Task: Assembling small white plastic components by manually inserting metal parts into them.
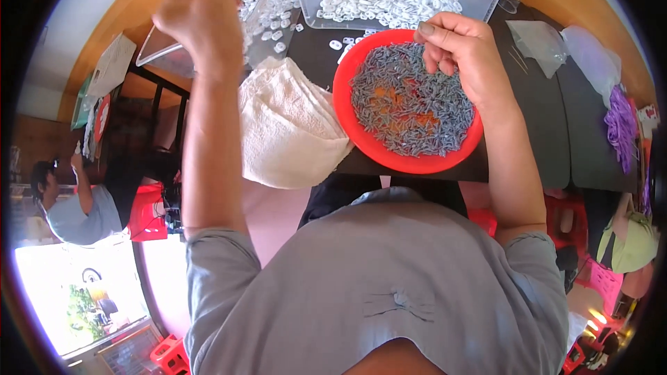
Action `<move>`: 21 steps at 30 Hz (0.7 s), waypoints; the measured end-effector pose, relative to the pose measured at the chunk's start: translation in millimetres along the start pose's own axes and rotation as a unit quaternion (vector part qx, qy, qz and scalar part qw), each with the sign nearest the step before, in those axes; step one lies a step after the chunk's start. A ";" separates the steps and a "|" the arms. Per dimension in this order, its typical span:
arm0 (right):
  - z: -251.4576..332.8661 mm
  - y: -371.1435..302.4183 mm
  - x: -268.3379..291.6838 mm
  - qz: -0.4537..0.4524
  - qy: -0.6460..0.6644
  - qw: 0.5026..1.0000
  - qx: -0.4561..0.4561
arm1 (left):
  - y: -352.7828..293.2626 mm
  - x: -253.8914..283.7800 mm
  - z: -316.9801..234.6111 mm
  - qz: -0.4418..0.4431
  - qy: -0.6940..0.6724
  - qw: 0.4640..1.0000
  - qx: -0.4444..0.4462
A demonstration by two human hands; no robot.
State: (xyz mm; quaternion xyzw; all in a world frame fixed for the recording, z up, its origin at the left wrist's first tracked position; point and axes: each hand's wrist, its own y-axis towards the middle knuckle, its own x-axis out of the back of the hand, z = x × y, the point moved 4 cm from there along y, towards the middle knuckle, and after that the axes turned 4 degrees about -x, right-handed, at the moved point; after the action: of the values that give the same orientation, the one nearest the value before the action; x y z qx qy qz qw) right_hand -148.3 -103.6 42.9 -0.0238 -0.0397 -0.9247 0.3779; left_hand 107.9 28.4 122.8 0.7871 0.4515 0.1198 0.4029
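Note:
My left hand is raised at the upper left, slightly blurred, its fingers drawn together and partly cut off by the top edge. A small pale thing shows at its fingertips, too unclear to name. My right hand is over the far right rim of a round red tray. Its thumb and fingers are curled together, and whatever lies between them is hidden. Many small grey screws are spread inside the tray. Behind it, a translucent plastic bin contains many white oval pieces with holes.
A folded cream cloth lies left of the tray on the dark table. More white pieces lie by a clear sheet of plastic. Plastic bags and purple cords are at the right. Another person sits at far left.

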 end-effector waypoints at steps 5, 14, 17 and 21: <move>-3.8 0.8 3.6 -0.027 -0.002 1.000 0.001 | 31.3 8.8 2.8 0.054 0.275 0.939 -0.198; -5.6 3.7 8.6 -0.063 -0.114 0.992 0.005 | -78.4 -48.8 60.3 0.376 0.227 0.896 -0.061; -12.8 7.6 9.0 -0.070 -0.163 0.984 0.020 | -89.9 -53.1 89.9 0.422 0.291 0.858 -0.035; -16.6 7.7 11.2 -0.066 -0.185 0.979 0.048 | -98.7 -61.4 107.9 0.470 0.357 0.806 -0.047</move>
State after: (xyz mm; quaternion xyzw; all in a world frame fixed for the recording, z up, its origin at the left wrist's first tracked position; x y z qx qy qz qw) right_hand -151.1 -118.4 27.6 -0.1733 -0.1550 -0.9244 0.3024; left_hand 72.4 -51.4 -9.5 0.7850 0.1326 0.5877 0.1443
